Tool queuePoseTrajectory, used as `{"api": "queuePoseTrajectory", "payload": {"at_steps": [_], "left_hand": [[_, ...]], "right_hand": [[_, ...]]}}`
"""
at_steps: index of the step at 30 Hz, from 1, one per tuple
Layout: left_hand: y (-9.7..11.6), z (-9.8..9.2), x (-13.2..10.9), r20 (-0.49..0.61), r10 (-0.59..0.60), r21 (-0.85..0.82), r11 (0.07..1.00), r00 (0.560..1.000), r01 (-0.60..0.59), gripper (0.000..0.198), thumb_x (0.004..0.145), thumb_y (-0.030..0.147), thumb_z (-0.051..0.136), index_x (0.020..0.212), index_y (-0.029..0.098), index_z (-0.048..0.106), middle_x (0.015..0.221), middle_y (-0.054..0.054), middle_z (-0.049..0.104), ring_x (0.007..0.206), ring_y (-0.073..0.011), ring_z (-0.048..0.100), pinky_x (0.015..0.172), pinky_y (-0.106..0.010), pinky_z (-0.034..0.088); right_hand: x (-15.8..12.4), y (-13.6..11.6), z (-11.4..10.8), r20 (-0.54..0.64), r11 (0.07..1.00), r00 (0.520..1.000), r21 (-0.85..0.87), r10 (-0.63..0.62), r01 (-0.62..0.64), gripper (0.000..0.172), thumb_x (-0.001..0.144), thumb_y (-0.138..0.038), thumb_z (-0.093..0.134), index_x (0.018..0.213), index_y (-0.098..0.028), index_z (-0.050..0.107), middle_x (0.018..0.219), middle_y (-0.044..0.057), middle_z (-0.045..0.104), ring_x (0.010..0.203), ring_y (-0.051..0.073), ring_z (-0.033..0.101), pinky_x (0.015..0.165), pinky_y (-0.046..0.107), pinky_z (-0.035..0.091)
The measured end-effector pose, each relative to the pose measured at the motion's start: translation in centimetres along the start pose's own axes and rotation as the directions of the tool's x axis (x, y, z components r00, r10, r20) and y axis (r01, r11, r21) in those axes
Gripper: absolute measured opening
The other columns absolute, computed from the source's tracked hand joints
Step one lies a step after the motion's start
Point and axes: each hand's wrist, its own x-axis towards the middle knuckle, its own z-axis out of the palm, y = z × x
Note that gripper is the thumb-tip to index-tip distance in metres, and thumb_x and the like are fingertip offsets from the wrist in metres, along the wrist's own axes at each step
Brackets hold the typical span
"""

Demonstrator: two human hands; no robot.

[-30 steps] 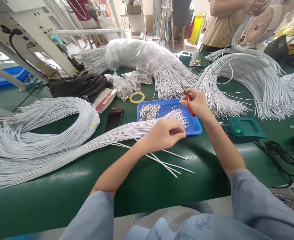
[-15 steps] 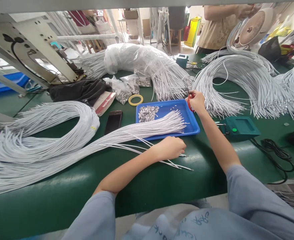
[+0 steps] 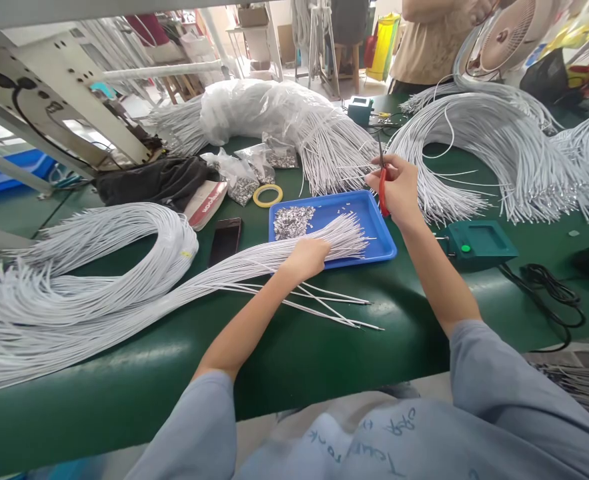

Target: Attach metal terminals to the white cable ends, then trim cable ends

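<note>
My left hand [image 3: 308, 259] is closed at the near side of a long bundle of white wires [image 3: 254, 258], its fingertips partly hidden from me. The bundle's cut ends fan out over a blue tray [image 3: 387, 250]. Small silvery metal pieces [image 3: 293, 222] lie heaped in the tray's left part. Above the tray's far right corner, my right hand [image 3: 400, 191] holds a red-handled hand tool [image 3: 383, 190] with a slim dark pointed tip aimed upward. Several separate wires [image 3: 337, 313] rest on the green table in front of the tray.
Coiled wire bundles lie left [image 3: 169, 260] and right [image 3: 504, 147]; a plastic-wrapped bundle [image 3: 254, 110] sits behind. A phone [image 3: 225, 241], yellow tape roll [image 3: 267, 195], bags of metal pieces [image 3: 239, 180] and a green device [image 3: 481, 243] surround the tray. Another person [image 3: 424, 47] stands beyond, near a fan [image 3: 511, 37].
My left hand has moved left and away from me, from the loose wires to the bundle. My right hand has turned, and its tool stands more upright.
</note>
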Motion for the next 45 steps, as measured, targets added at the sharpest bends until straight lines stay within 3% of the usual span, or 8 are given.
{"api": "queuePoseTrajectory", "payload": {"at_steps": [7,10,16,20,24,26,34,45], "left_hand": [[-1.4,-1.1,-0.3,-0.017,-0.048,-0.061,0.997,0.999,0.047,0.033,0.088,0.013,0.039,0.108,0.012,0.066,0.098,-0.014,0.072,0.087,-0.0249,0.068,0.069,-0.029,0.044],[-1.7,-1.5,-0.4,-0.1,-0.002,-0.272,0.962,0.995,-0.025,0.03,0.091,0.02,0.041,0.105,0.015,0.068,0.091,-0.009,0.072,0.085,-0.0208,0.067,0.071,-0.027,0.045],[-0.8,-2.3,-1.1,-0.189,0.13,-0.759,0.61,0.973,-0.229,0.034,0.091,0.033,0.048,0.066,0.014,0.06,0.054,0.002,0.056,0.042,-0.0077,0.05,0.055,-0.021,0.042],[-0.3,-2.6,-1.7,-0.316,0.052,-0.795,0.53,0.947,-0.295,0.025,0.092,0.031,0.048,0.084,0.014,0.064,0.046,0.008,0.045,0.038,-0.0058,0.042,0.051,-0.02,0.038],[0.2,-2.6,-2.0,-0.353,0.061,-0.837,0.425,0.934,-0.344,0.019,0.089,0.029,0.052,0.087,0.014,0.063,0.058,0.004,0.056,0.041,-0.0052,0.046,0.047,-0.019,0.039],[0.4,-2.6,-2.1,-0.421,0.035,-0.839,0.366,0.906,-0.404,0.018,0.087,0.029,0.056,0.079,0.014,0.062,0.067,0.0,0.062,0.047,-0.0056,0.051,0.049,-0.019,0.043],[0.1,-2.5,-2.0,-0.701,-0.193,-0.712,0.251,0.686,-0.656,0.029,0.084,0.042,0.069,0.075,0.015,0.068,0.071,0.0,0.056,0.044,-0.0047,0.051,0.037,-0.018,0.043],[0.4,-2.9,-2.1,-0.739,-0.268,-0.673,0.273,0.618,-0.688,0.034,0.082,0.047,0.071,0.071,0.015,0.066,0.061,0.002,0.055,0.039,-0.0038,0.051,0.037,-0.016,0.043]], "right_hand": [[-1.1,-1.6,-0.4,0.036,0.995,0.997,0.078,-0.068,0.065,0.024,0.066,-0.033,0.077,0.079,-0.024,0.059,0.059,-0.006,0.055,0.055,0.011,0.051,0.058,0.032,0.044],[-1.3,-1.6,-0.4,0.052,0.991,0.991,0.054,-0.122,0.119,0.021,0.071,-0.035,0.075,0.083,-0.025,0.06,0.061,-0.005,0.056,0.056,0.012,0.053,0.057,0.033,0.045],[-2.1,-2.0,-0.2,0.076,0.989,0.987,0.058,-0.141,0.137,0.025,0.07,-0.035,0.076,0.087,-0.025,0.06,0.063,-0.005,0.058,0.061,0.012,0.058,0.06,0.032,0.048],[-2.8,-2.7,0.1,0.109,0.991,0.988,0.087,-0.111,0.102,0.024,0.071,-0.034,0.075,0.087,-0.025,0.06,0.062,-0.005,0.059,0.059,0.011,0.056,0.058,0.03,0.047],[-3.5,-3.3,0.2,0.158,0.991,0.982,0.105,-0.104,0.088,0.027,0.071,-0.038,0.076,0.088,-0.026,0.06,0.064,-0.005,0.061,0.059,0.012,0.057,0.055,0.03,0.046],[-3.9,-3.6,0.3,0.177,0.991,0.979,0.102,-0.106,0.089,0.027,0.07,-0.039,0.077,0.088,-0.026,0.06,0.063,-0.005,0.061,0.059,0.012,0.058,0.056,0.03,0.047],[-6.0,-5.1,0.7,0.309,0.979,0.944,0.197,-0.111,0.051,0.031,0.067,-0.035,0.081,0.09,-0.024,0.063,0.072,-0.004,0.069,0.068,0.013,0.067,0.066,0.031,0.056],[-7.2,-5.1,1.5,0.266,0.981,0.944,0.055,-0.195,0.187,0.03,0.072,-0.042,0.077,0.09,-0.023,0.063,0.07,-0.004,0.066,0.059,0.01,0.059,0.053,0.026,0.044]]}}
